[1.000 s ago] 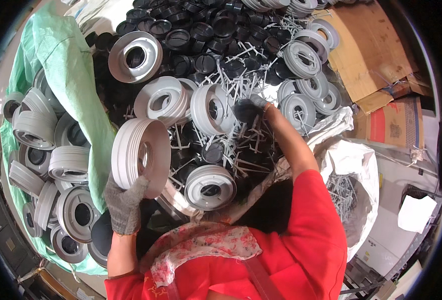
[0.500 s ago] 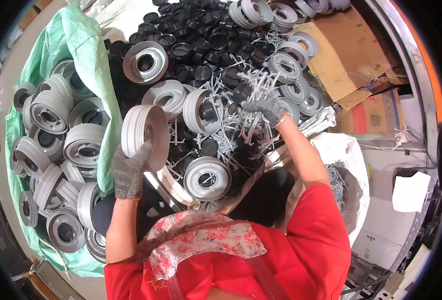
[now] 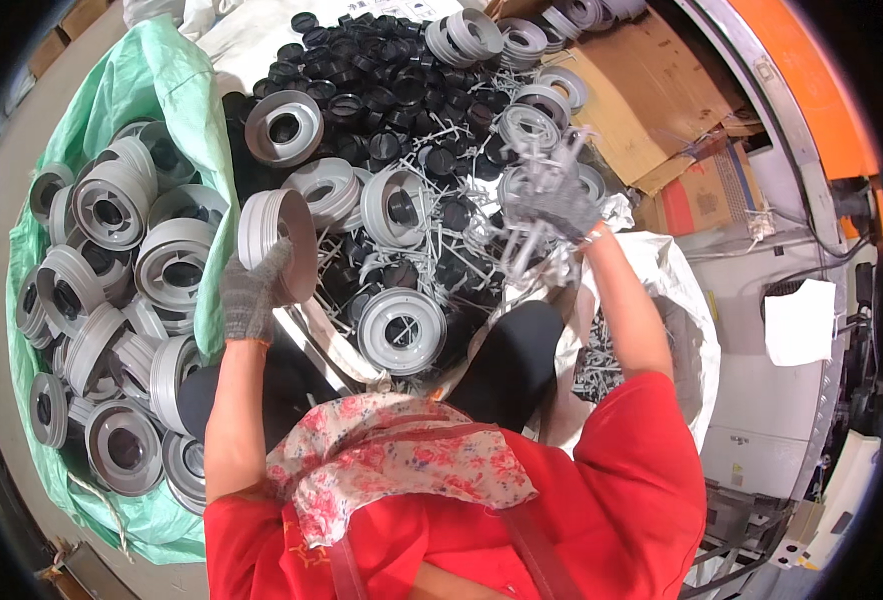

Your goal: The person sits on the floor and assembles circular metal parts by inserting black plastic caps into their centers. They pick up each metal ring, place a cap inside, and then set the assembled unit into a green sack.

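My left hand (image 3: 252, 295), in a grey knit glove, grips a grey ribbed plastic ring (image 3: 268, 222) by its near side, thumb on the inner face. The ring stands on edge beside the green sack. My right hand (image 3: 565, 205), gloved too, is closed around a bunch of thin grey plastic sprues (image 3: 534, 250); motion smears the bunch and the fingers. It is over the right side of the heap, near the opening of a white sack (image 3: 697, 350). Loose sprues (image 3: 452, 235) lie among black caps and grey rings. One grey ring (image 3: 402, 331) lies face up before my knees.
At left, a green woven sack (image 3: 177, 90) holds many grey rings (image 3: 112, 205). Black round caps (image 3: 382, 85) are heaped at the far middle. Sprues (image 3: 597, 375) lie inside the white sack. Cardboard (image 3: 652, 90) lies at far right, near an orange-edged metal frame (image 3: 812, 70).
My right hand has moved right and slightly nearer with the sprues, away from the heap toward the white sack. My left hand still holds the ring. The whole view has shifted slightly.
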Tool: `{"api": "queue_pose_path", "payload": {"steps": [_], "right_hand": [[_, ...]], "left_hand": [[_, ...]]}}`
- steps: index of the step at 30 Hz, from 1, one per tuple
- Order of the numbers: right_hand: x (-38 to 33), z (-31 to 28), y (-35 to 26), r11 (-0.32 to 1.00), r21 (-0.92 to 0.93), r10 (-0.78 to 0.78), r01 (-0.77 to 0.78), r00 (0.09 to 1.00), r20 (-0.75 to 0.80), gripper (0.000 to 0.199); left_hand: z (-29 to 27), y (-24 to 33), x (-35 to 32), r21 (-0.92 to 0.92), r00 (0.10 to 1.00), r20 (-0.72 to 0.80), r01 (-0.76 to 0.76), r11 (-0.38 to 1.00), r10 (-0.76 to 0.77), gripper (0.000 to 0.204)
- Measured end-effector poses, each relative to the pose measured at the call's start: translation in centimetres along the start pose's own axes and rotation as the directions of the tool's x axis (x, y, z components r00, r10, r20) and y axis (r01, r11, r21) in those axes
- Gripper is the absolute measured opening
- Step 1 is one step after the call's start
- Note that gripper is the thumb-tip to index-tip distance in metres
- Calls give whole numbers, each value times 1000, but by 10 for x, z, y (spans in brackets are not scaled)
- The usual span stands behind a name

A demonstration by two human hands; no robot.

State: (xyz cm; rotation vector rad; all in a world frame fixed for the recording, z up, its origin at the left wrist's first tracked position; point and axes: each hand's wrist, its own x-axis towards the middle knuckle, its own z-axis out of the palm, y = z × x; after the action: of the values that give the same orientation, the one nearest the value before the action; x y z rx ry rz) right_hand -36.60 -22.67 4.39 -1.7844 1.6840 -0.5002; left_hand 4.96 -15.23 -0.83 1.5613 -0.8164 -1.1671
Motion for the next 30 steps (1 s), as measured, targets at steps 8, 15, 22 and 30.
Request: {"api": "queue_pose_path", "payload": {"steps": [8, 15, 22, 30], "right_hand": [[-184, -150, 90, 671, -731, 292, -126, 951, 104, 60], [-103, -56, 40, 895, -423, 115, -141, 990, -85, 44], [38, 209, -3, 906, -389, -52, 166, 957, 287, 48], [109, 153, 25, 870, -481, -88, 105, 994, 57, 32]], "left_hand": [[-4, 1, -8, 11, 998, 50, -39, 999, 38, 45], [-3, 16, -17, 32, 998, 24, -65, 997, 64, 45], [-2, 17, -12, 87, 998, -26, -50, 995, 52, 42], [-2, 17, -13, 44, 999, -40, 36, 998, -34, 40]]}}
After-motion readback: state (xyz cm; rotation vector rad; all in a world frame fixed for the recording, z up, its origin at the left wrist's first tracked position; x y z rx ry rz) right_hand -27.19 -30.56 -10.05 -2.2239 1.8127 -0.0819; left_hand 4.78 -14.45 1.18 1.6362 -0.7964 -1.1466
